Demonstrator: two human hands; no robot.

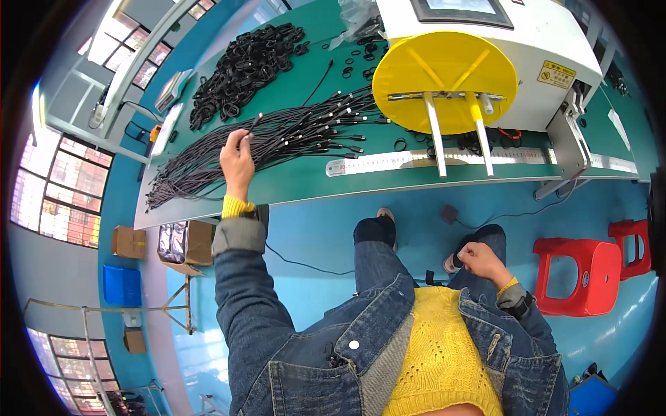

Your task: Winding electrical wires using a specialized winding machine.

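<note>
My left hand (237, 157) reaches onto the green workbench (305, 182) and pinches one thin black cable (251, 126) by its end, lifting it from a long spread bundle of black cables (277, 135) with small plugs. My right hand (477, 260) rests in a loose fist above my right knee, below the bench edge, with nothing visible in it. I wear a denim jacket over a yellow sweater.
A pile of coiled black cables (246, 62) lies at the bench's back. A steel ruler (479, 159) lies along the front edge. A white machine (513, 48) with a yellow disc (444, 80) stands at the right. Red plastic stools (579, 274) and cardboard boxes (187, 243) stand on the blue floor.
</note>
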